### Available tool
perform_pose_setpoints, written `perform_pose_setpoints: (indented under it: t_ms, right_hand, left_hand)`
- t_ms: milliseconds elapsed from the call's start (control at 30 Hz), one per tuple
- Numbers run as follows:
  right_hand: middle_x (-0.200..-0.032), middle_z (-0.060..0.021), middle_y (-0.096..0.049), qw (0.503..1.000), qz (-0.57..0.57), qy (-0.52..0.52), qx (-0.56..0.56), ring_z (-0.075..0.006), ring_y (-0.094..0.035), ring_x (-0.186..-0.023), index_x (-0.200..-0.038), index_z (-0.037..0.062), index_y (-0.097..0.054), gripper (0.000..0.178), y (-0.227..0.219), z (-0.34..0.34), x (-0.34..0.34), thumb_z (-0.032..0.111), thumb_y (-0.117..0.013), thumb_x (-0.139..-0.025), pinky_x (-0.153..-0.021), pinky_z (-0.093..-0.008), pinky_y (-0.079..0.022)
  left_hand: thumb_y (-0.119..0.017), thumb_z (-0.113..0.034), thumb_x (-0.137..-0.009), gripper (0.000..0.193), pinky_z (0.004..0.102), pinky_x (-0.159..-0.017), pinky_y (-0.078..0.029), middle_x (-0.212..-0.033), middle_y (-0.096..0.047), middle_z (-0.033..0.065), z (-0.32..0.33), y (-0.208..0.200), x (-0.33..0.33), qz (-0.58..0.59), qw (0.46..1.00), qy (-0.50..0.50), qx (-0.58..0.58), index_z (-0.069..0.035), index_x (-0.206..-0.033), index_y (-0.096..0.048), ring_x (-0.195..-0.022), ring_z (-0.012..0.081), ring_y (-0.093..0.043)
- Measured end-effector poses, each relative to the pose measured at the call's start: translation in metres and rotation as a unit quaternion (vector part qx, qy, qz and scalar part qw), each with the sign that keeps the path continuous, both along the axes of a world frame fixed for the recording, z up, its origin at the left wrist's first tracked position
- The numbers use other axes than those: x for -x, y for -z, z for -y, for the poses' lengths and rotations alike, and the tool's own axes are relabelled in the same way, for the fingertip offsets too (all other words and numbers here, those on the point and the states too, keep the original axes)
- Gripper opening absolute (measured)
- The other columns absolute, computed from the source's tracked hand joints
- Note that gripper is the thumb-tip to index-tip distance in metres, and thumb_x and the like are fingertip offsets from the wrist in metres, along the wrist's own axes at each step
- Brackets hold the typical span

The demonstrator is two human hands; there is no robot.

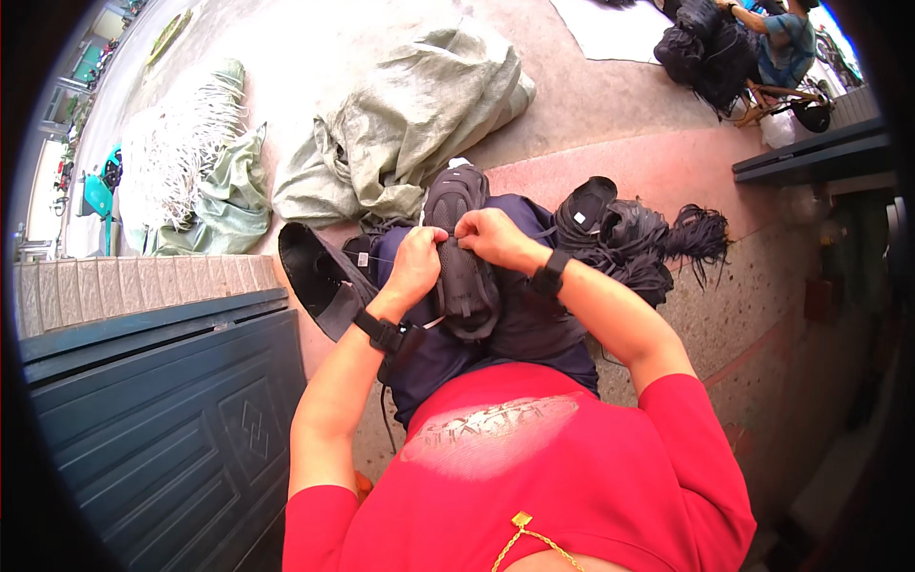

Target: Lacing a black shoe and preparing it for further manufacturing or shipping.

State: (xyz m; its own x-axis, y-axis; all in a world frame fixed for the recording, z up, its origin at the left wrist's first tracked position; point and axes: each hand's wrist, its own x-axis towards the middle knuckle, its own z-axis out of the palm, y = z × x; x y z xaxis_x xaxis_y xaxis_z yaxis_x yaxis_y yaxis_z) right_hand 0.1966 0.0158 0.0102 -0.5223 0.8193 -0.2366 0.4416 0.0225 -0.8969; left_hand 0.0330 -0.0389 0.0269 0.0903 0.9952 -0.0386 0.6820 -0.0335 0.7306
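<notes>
At far left we see a heap of thin white strands (186, 133) and, against it, a crumpled greenish sheet (233, 191). Below these, a pale tiled ledge (152, 289) runs above a blue panelled door (176, 419). To the right of the door, a black curved piece (310, 276) stands tilted beside the person's left knee. Farther away, a bulky grey-green sack (410, 119) lies slumped on the floor.

Next we come to the left hand (416, 262), with a black band (381, 331) on its wrist. Its fingers are curled in, thumb and tips pinched together on the left side of a dark shoe (465, 276). The shoe rests lengthwise on the lap, over dark blue trousers (534, 319), with one end pointing away from the body. The right hand (498, 236) meets it from the other side, its thumb and fingertips likewise pinched shut on the upper, close to the left ones; whether a lace sits between any of them is too small for us to tell.

Just beside the right knee we find another dark shoe (585, 203), then a dark heap (637, 238) and a tuft of black strands (701, 234). At upper right, near a black bundle (705, 52), sits another person (786, 50) in a blue top
</notes>
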Motion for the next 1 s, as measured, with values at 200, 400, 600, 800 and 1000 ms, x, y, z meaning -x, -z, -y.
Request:
perform_pose_setpoints:
  t_ms: [200, 400, 600, 800, 1000]
  right_hand:
    - [-0.074, -0.0151, -0.062, 0.997, -0.050, -0.061, 0.025, -0.0250, -0.061, -0.072, -0.081, 0.0005, -0.061, 0.014, -0.003, 0.003, -0.002, 0.007, -0.062, -0.068, -0.066, -0.0325, -0.047]
    - [-0.083, -0.0186, -0.061, 0.993, 0.023, 0.007, -0.117, -0.0339, -0.058, -0.082, -0.085, 0.0006, -0.059, 0.014, 0.002, 0.006, -0.006, 0.008, -0.053, -0.075, -0.072, -0.0390, -0.046]
    - [-0.081, -0.0179, -0.059, 0.978, -0.017, -0.032, -0.203, -0.0343, -0.057, -0.083, -0.085, 0.0016, -0.055, 0.014, 0.005, 0.010, 0.009, 0.000, -0.049, -0.072, -0.072, -0.0395, -0.045]
    - [-0.082, -0.0185, -0.058, 0.989, -0.001, -0.010, -0.147, -0.0355, -0.056, -0.081, -0.089, 0.0024, -0.052, 0.016, -0.006, 0.013, 0.008, 0.000, -0.050, -0.073, -0.070, -0.0403, -0.045]
    - [-0.081, -0.0186, -0.058, 0.952, 0.017, 0.001, -0.305, -0.0351, -0.057, -0.082, -0.092, 0.0033, -0.052, 0.021, -0.019, 0.015, -0.008, 0.011, -0.058, -0.073, -0.069, -0.0418, -0.045]
  left_hand:
    - [-0.044, -0.002, -0.083, 0.018, 0.0311, -0.080, -0.043, -0.094, -0.058, 0.0163, -0.001, -0.003, 0.004, 0.074, 0.993, -0.026, 0.084, 0.004, -0.092, -0.058, -0.089, 0.0262, -0.056]
    - [-0.045, -0.002, -0.083, 0.016, 0.0313, -0.079, -0.043, -0.091, -0.057, 0.0160, 0.002, 0.000, 0.005, 0.039, 0.999, -0.013, 0.027, 0.004, -0.092, -0.056, -0.088, 0.0264, -0.056]
    - [-0.045, -0.003, -0.082, 0.013, 0.0373, -0.076, -0.043, -0.087, -0.056, 0.0190, -0.003, 0.006, 0.005, 0.056, 0.998, 0.004, -0.006, 0.003, -0.086, -0.056, -0.085, 0.0330, -0.055]
    - [-0.055, -0.009, -0.078, 0.012, 0.0367, -0.072, -0.043, -0.081, -0.055, 0.0173, -0.008, -0.011, 0.004, 0.038, 0.997, 0.042, 0.054, 0.001, -0.085, -0.057, -0.081, 0.0325, -0.054]
    - [-0.060, -0.007, -0.070, 0.013, 0.0382, -0.069, -0.041, -0.080, -0.054, 0.0164, -0.030, -0.007, 0.024, -0.209, 0.952, 0.162, -0.153, 0.000, -0.080, -0.057, -0.076, 0.0287, -0.053]
